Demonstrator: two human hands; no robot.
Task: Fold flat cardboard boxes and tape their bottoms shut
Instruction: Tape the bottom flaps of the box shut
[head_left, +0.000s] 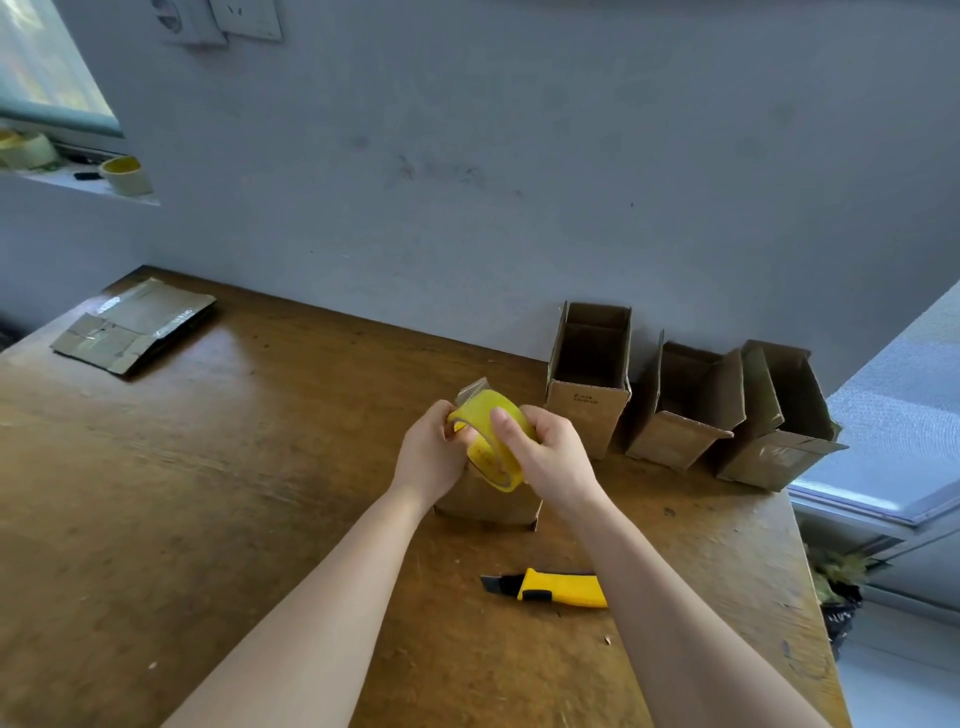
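- Nearest to the person, below and just to the right of the hands, a yellow utility knife (550, 590) is lying on the wooden table (208, 493), blade out and pointing left; from here it looks like the thing to reach for when cutting tape, taken by the handle, well away from the blade.
- The left hand (431, 452) is curling closed around the near-left edge of the yellow tape roll (491, 441), and the right hand (545, 452) is gripping its right side with the thumb pressing over the top.
- The roll seems stiff and light, its film slick and clingy; holding it by the rim is probably leaving the free end easiest to pick up.
- Directly under both hands a folded cardboard box (488, 499) is standing, mostly hidden. It should be light and easily dented, so steadying a wall would help.
- Beyond the right hand, three open boxes (589, 374) are standing against the wall.
- Far off left of the left hand, flat cardboard (135, 325) is waiting.
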